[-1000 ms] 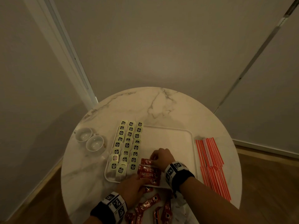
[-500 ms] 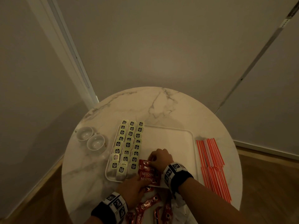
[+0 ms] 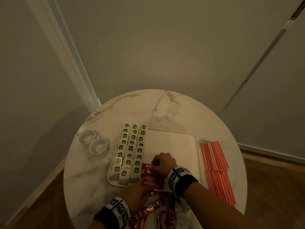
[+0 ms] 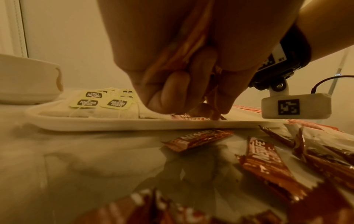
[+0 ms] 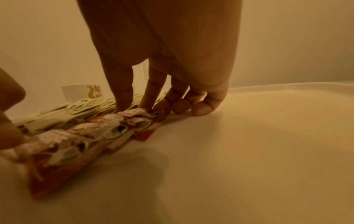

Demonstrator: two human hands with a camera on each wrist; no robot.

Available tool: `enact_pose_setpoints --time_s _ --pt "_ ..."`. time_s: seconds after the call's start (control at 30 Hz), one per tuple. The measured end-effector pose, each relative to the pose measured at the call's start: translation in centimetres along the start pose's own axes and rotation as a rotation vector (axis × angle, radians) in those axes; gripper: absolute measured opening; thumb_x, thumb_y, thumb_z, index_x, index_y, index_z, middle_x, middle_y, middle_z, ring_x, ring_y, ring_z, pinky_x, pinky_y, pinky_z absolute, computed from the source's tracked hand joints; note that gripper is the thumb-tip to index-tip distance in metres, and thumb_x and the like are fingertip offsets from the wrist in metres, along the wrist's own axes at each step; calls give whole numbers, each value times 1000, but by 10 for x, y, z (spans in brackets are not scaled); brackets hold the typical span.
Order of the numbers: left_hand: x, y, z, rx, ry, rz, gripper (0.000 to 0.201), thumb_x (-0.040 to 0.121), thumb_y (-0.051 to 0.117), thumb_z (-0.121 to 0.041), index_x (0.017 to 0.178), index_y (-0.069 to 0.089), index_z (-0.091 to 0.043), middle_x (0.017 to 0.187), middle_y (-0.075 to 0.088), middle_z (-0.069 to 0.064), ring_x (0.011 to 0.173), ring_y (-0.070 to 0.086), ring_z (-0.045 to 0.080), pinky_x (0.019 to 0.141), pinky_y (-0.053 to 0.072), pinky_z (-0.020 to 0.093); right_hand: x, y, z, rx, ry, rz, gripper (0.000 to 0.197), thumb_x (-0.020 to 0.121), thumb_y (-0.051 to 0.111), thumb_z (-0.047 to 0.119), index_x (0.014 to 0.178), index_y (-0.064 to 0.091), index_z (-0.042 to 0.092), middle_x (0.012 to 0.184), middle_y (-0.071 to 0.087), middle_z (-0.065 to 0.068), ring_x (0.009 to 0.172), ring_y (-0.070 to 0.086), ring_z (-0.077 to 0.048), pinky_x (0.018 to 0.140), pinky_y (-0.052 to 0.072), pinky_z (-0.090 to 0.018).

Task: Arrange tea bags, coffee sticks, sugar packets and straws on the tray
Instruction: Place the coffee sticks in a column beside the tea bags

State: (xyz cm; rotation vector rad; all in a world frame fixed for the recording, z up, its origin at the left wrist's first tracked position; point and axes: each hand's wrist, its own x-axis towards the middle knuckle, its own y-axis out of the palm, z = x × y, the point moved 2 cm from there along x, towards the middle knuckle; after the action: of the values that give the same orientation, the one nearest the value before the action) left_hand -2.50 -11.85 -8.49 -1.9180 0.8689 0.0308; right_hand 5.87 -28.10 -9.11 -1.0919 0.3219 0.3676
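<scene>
A white tray (image 3: 173, 146) sits mid-table, with tea bags (image 3: 132, 149) in three columns on its left part. Beside them, several red coffee sticks (image 3: 151, 178) lie side by side at the tray's near edge. My right hand (image 3: 162, 162) reaches over this row. In the right wrist view my right hand (image 5: 138, 106) presses straight fingertips on the farthest coffee stick (image 5: 149, 121). My left hand (image 3: 138, 194) is at the tray's near rim. In the left wrist view my left hand (image 4: 184, 98) is curled round red stick wrappers, its fingertips touching the nearest stick.
Loose coffee sticks (image 3: 151, 210) lie on the marble table between my arms. Red-and-white straws (image 3: 216, 167) lie in a bundle right of the tray. Two white cups (image 3: 92, 141) stand left of it. The right half of the tray is bare.
Both hands stay at the row of coffee sticks. My right hand's fingers have shifted slightly over the far sticks.
</scene>
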Motion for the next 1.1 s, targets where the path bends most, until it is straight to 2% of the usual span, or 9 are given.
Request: enact_pose_setpoints --time_s 0.33,0.47,0.53,0.6,0.63,0.73,0.8,0.97,1.1 --pt "-5 -15 -13 -151 -27 -19 41 93 47 -32 133 45 -41 126 58 -11 114 53 6 102 43 29 -5 -3 3 -35 1 5 28 82 63 44 105 64 29 112 56 2 111 47 -19 96 44 -39" --pt "0 -35 -18 -561 -138 -86 92 86 63 -28 147 -4 -40 97 67 -11 85 65 -4 83 53 21 -26 -21 13 202 -6 -75 24 86 61 40 104 66 25 105 55 3 103 50 -16 92 47 -34" --pt "3 -44 -11 -752 -211 -145 113 75 71 -27 143 -17 -42 87 66 -10 82 69 8 78 56 29 -45 -31 22 393 -88 -23 14 88 62 26 99 68 20 104 60 0 100 56 -17 91 49 -32" --pt "5 -56 -9 -884 -218 -146 120 64 70 -31 142 -20 -45 95 64 -3 93 67 28 85 55 45 -67 -38 33 612 -193 121 14 87 61 15 94 68 25 106 66 -3 102 62 -19 92 52 -31" --pt "6 -62 -12 -929 -192 -123 120 61 68 -31 141 -20 -46 100 63 0 93 66 26 85 55 45 -76 -39 37 678 -241 161 19 85 61 15 91 67 32 107 66 -3 102 63 -18 92 52 -31" --pt "3 -80 -30 -1029 -120 -76 112 64 57 -13 145 -17 -37 71 60 -1 56 55 6 54 46 21 -92 -46 38 614 -313 73 36 82 68 20 78 61 55 101 55 3 91 55 -8 85 49 -26" --pt "2 -84 -39 -1056 -101 -53 107 65 50 -8 147 -14 -35 59 51 -1 45 45 6 44 38 18 -98 -49 37 605 -334 18 41 83 71 21 72 60 58 97 50 6 82 50 1 77 43 -18" --pt "-5 -86 -49 -1018 -48 -32 93 73 54 -6 143 5 -44 86 54 18 52 48 12 50 42 23 -111 -53 35 722 -340 -57 25 85 70 16 77 67 39 93 51 3 80 53 -5 72 43 -18" --pt "-19 -93 -54 -988 -69 -221 36 86 63 -3 116 56 -23 97 68 13 81 66 34 70 59 36 -115 -63 28 810 -254 -248 16 85 70 16 73 69 27 83 58 4 78 57 -2 73 44 -18"
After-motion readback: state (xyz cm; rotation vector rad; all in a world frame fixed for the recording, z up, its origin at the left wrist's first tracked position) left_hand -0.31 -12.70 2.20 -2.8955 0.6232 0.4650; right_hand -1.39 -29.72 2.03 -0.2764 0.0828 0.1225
